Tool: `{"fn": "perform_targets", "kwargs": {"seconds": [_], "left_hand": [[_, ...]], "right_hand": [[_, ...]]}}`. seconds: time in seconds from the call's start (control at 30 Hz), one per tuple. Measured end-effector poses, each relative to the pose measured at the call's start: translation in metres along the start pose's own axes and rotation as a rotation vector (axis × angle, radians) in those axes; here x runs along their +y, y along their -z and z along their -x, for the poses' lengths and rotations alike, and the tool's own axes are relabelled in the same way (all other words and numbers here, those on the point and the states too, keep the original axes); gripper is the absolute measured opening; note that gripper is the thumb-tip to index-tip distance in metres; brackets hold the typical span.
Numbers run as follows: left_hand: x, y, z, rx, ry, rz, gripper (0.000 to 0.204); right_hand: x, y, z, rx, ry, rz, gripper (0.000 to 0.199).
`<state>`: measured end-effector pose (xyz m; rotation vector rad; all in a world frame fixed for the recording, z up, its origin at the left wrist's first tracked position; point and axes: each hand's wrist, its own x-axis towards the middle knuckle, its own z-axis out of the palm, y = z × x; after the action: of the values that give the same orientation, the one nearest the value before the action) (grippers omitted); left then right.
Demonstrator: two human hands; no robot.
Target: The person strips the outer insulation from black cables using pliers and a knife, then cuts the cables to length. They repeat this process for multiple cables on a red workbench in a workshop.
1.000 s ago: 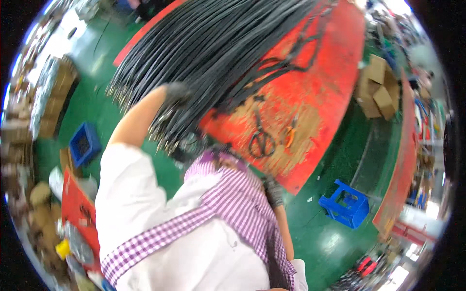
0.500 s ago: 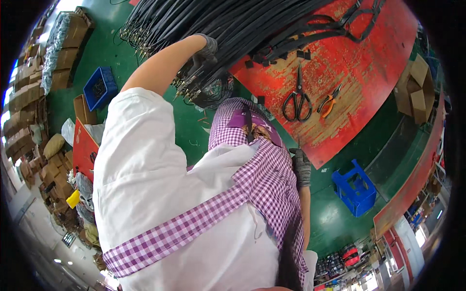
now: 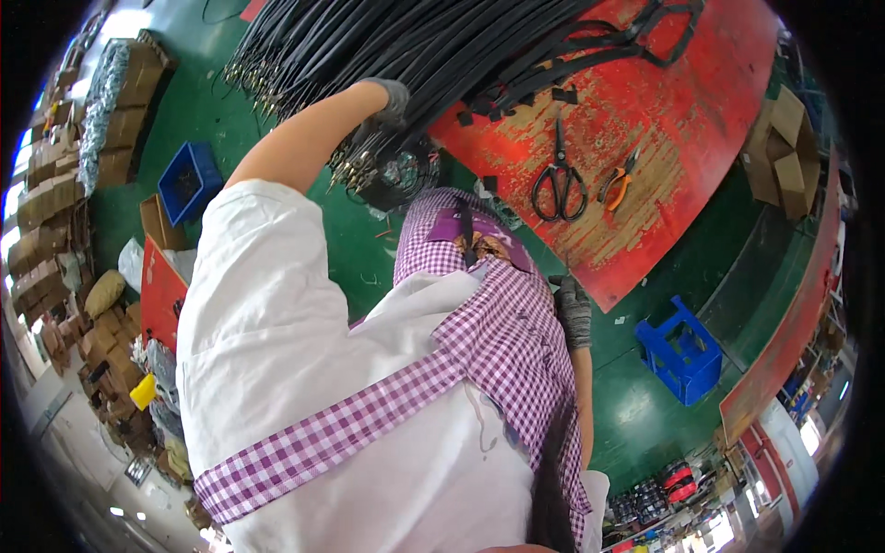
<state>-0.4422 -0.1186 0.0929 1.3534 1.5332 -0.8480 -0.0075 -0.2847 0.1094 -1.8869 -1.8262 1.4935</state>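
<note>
My left hand, in a grey glove, rests at the near side of a large bundle of black cables. Its fingers are hidden against the cables. Metal-tipped cable ends hang over the table's left edge beside it. Low by the near corner of the red worn table, my gloved right hand is closed with curled fingers. A thin point seems to stick up from it, too small to name. Black-handled scissors and orange-handled pliers lie on the table between the hands.
A blue plastic stool stands on the green floor at right. An opened cardboard box is beyond the table's right edge. At left are a blue crate and stacked cartons. Small black pieces lie near the cables.
The view has shifted slightly, so the table and tools appear a little further left and up. My left hand has moved slightly nearer along the cables; my right hand stays by the table corner.
</note>
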Motion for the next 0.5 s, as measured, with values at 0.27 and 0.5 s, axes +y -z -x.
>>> {"fn": "perform_targets", "kwargs": {"seconds": [0.27, 0.5], "left_hand": [[0.021, -0.003, 0.01, 0.251, -0.085, -0.52, 0.036], [0.114, 0.002, 0.071, 0.338, -0.451, -0.438, 0.044]], "right_hand": [[0.012, 0.01, -0.012, 0.104, 0.111, -0.008, 0.026], [-0.047, 0.014, -0.017, 0.309, 0.291, -0.534, 0.023]]}}
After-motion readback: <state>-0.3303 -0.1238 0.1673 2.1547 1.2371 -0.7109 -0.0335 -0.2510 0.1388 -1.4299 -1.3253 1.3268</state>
